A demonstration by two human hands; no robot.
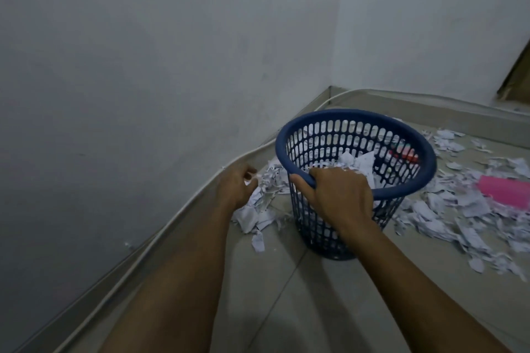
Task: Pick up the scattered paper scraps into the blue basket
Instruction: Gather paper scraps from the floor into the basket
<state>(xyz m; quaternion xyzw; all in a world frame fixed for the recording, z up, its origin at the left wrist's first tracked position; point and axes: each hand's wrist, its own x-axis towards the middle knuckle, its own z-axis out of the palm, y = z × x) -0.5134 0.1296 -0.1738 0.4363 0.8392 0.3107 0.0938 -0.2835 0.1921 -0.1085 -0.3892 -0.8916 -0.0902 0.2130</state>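
Note:
A blue slotted basket [401, 129] stands on the tiled floor near the room's corner, with white paper scraps and something red inside it. My right hand [338, 195] grips its near rim, thumb outside and fingers over the edge. White paper scraps [263, 209] lie heaped to the left of the basket. My left hand [236, 185] is just above this heap with its fingers loosely curled, and I cannot see anything held in it. Many more scraps [447, 215] are strewn to the right of the basket.
A pink flat object [504, 190] lies among the scraps at the right. A white cable [183, 206] runs along the foot of the left wall into the corner. A brown board [516, 74] leans at the far right wall.

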